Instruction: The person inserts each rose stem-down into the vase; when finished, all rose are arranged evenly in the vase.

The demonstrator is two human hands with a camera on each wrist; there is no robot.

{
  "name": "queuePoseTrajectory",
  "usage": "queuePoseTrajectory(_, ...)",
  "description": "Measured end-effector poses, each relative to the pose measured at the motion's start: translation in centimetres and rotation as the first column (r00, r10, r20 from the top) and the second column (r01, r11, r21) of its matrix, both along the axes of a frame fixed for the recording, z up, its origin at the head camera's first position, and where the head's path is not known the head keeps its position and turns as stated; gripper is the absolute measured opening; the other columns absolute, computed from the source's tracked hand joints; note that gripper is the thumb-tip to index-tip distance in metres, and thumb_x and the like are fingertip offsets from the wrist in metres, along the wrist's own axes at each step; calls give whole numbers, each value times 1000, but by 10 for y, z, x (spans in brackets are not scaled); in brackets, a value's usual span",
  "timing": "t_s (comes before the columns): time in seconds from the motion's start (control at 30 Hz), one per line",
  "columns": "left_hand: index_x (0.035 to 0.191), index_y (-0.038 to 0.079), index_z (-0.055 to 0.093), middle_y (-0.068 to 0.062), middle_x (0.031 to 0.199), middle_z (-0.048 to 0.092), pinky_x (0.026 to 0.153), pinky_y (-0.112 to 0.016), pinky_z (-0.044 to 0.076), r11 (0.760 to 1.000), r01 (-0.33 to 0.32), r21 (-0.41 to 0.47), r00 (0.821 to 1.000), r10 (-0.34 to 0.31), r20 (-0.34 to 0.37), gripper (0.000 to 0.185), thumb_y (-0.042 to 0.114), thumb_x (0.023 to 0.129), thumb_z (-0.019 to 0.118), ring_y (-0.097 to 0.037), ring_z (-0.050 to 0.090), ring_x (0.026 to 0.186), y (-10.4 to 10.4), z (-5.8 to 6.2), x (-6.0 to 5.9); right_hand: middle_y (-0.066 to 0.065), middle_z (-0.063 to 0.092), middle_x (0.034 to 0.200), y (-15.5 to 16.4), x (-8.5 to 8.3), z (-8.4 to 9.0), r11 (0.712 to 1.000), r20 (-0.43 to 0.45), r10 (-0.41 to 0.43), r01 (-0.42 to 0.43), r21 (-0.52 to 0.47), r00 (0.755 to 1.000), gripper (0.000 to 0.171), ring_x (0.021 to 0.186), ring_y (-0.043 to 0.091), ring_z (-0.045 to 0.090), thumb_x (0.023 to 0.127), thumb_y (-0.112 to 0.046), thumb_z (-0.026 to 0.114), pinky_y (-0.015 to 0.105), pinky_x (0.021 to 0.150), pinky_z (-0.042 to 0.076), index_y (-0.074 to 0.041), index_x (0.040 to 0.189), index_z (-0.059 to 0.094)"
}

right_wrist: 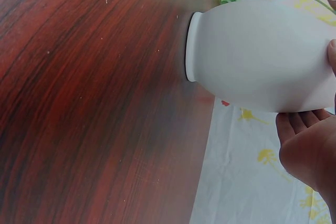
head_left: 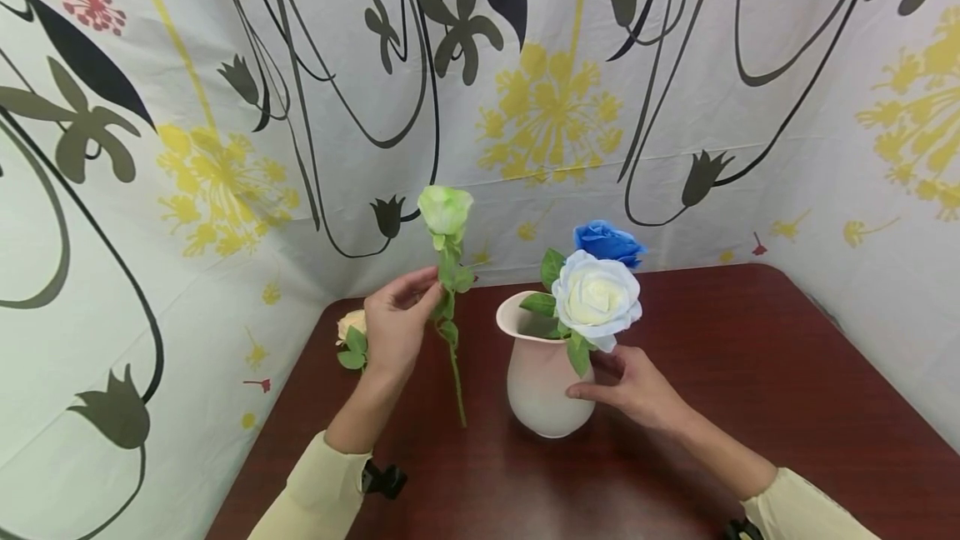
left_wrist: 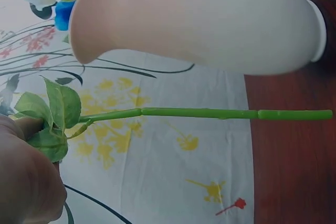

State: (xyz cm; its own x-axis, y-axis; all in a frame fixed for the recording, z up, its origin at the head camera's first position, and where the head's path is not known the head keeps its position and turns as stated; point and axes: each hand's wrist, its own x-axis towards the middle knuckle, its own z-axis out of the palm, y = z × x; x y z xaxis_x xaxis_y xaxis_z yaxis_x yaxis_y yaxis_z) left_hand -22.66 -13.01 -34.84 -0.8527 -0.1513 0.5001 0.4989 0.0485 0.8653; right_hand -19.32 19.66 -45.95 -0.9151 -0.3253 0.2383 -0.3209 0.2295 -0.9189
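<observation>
My left hand (head_left: 396, 319) pinches the leafy upper stem of a pale green artificial rose (head_left: 446, 211), left of the vase. The rose stands nearly upright, bloom up, and its bare lower stem (left_wrist: 199, 113) points down toward the table in the left wrist view. My right hand (head_left: 639, 386) grips the side of a pink-and-white vase (head_left: 547, 390), thumb at the front and fingers around the back. The vase stands upright on the table. A blue rose (head_left: 606, 242) and a white rose with pale blue edges (head_left: 597, 298) lean out of its right side.
A peach rose (head_left: 351, 326) with green leaves lies on the left of the dark red wooden table (head_left: 720, 357), partly hidden behind my left hand. A flower-patterned curtain (head_left: 337, 107) hangs behind the table and along its sides.
</observation>
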Motion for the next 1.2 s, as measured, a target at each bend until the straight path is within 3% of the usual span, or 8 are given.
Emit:
queuePoseTrajectory(0.23, 111, -5, 79, -3, 94, 79, 76, -28, 63, 983, 81, 164, 995, -89, 44, 18, -7, 92, 78, -17, 77, 83, 6, 15, 4, 12, 61, 150, 0, 0, 1, 1000, 4, 3, -3, -2, 1000, 74, 138, 41, 57, 88, -21, 90, 51, 106, 53, -10, 152, 54)
queuePoseTrajectory(0.5, 111, -3, 77, -7, 96, 77, 81, -29, 63, 952, 129, 279, 985, -155, 74, 18, -8, 95, 71, -17, 77, 88, 10, 31, 10, 12, 61, 150, 0, 1, 0, 1000, 2, 2, -2, -4, 1000, 75, 138, 41, 57, 88, -21, 91, 49, 105, 53, -9, 152, 54)
queuePoseTrajectory(0.63, 123, -10, 71, -9, 99, 75, 75, -27, 62, 917, 170, 360, 977, -205, 59, 26, -10, 98, 64, -16, 74, 86, 13, 39, 11, 11, 61, 150, 0, 0, -1, 1000, 1, -1, 1, -2, 1000, 75, 138, 41, 57, 87, -21, 91, 47, 106, 53, -9, 152, 55)
queuePoseTrajectory(0.87, 140, -13, 60, -11, 114, 72, 79, -25, 62, 840, 182, 510, 969, -242, 51, 40, -14, 101, 54, -16, 73, 89, 15, 49, 10, 10, 63, 148, 0, -1, -2, 1000, -12, 0, 0, -1, 1000, 73, 138, 39, 58, 87, -22, 91, 48, 107, 52, -9, 150, 57)
queuePoseTrajectory(1.07, 142, -12, 58, -10, 114, 72, 81, -24, 61, 813, 183, 553, 968, -246, 41, 39, -12, 103, 53, -16, 73, 89, 12, 53, 7, 9, 63, 148, 0, -1, -3, 1000, -27, -1, 2, 4, 1000, 73, 138, 38, 58, 86, -22, 92, 47, 107, 52, -9, 149, 57)
queuePoseTrajectory(1.2, 131, -8, 67, -11, 110, 72, 87, -27, 61, 787, 194, 586, 970, -244, 6, 31, -13, 103, 56, -19, 75, 91, 9, 56, 5, 9, 63, 148, 1, -1, -3, 1000, -29, -3, 3, 2, 1000, 73, 138, 38, 58, 86, -22, 92, 46, 107, 53, -9, 149, 58)
